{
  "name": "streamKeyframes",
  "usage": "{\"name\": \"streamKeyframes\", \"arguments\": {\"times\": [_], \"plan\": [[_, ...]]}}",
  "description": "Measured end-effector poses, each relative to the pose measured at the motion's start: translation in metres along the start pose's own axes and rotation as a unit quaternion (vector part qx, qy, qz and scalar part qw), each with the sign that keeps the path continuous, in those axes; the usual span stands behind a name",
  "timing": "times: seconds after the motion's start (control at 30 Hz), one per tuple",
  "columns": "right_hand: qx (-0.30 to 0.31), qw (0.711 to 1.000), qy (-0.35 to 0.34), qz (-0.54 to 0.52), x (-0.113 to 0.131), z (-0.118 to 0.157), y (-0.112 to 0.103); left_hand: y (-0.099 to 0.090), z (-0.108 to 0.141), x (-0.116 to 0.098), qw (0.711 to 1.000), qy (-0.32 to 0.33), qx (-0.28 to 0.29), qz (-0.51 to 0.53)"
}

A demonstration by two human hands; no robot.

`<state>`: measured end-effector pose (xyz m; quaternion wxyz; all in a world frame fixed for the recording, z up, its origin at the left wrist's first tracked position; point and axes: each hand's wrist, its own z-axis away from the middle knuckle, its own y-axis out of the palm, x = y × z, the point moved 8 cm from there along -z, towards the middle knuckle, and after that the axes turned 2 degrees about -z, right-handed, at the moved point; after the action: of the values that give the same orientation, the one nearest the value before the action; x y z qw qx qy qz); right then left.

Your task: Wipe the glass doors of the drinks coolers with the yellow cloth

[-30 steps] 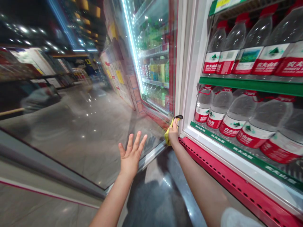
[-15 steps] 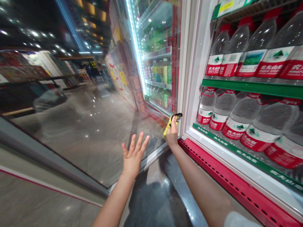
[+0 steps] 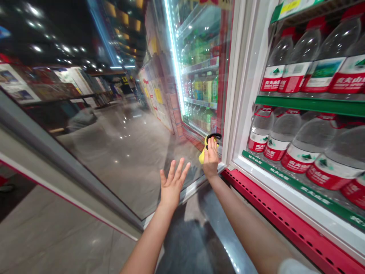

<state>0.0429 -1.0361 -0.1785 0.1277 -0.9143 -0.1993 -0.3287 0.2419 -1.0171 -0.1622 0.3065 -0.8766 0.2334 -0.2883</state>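
A glass cooler door (image 3: 128, 179) stands swung out in front of me. My left hand (image 3: 172, 187) lies with fingers spread against its lower pane, holding nothing. Farther right, my right hand (image 3: 211, 161) presses a yellow cloth (image 3: 202, 156) with black edging to the glass. That spot is low on the pane, close to the door's white upright frame (image 3: 231, 87). The fingers are stretched upward over the cloth, and part of the cloth is hidden behind them.
Water bottles (image 3: 296, 148) with red and white labels fill the open cooler's shelves on the right. A red vented strip (image 3: 273, 213) runs along its base. Through the glass appear another lit drinks cooler (image 3: 199, 87), stacked cartons (image 3: 156, 91) and a tiled aisle (image 3: 114, 152).
The view has turned left, so the scene sits farther right. My right hand and the cloth have shifted slightly left from the door's upright, with more fingers showing. My left hand stays on the glass.
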Motion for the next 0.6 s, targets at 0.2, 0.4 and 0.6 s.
{"name": "streamKeyframes", "arguments": {"times": [0.2,0.4,0.6], "plan": [[0.083,0.994,-0.074,0.012,0.023,0.015,0.018,-0.003,0.003,-0.001,0.999,0.017,-0.020,-0.043],[-0.019,0.999,-0.020,-0.031,0.037,-0.012,0.005,-0.002,0.005,-0.001,0.996,0.023,-0.027,-0.087],[0.053,0.994,-0.094,-0.002,0.067,0.008,0.026,-0.009,0.008,0.006,0.994,0.063,-0.017,-0.092]]}}
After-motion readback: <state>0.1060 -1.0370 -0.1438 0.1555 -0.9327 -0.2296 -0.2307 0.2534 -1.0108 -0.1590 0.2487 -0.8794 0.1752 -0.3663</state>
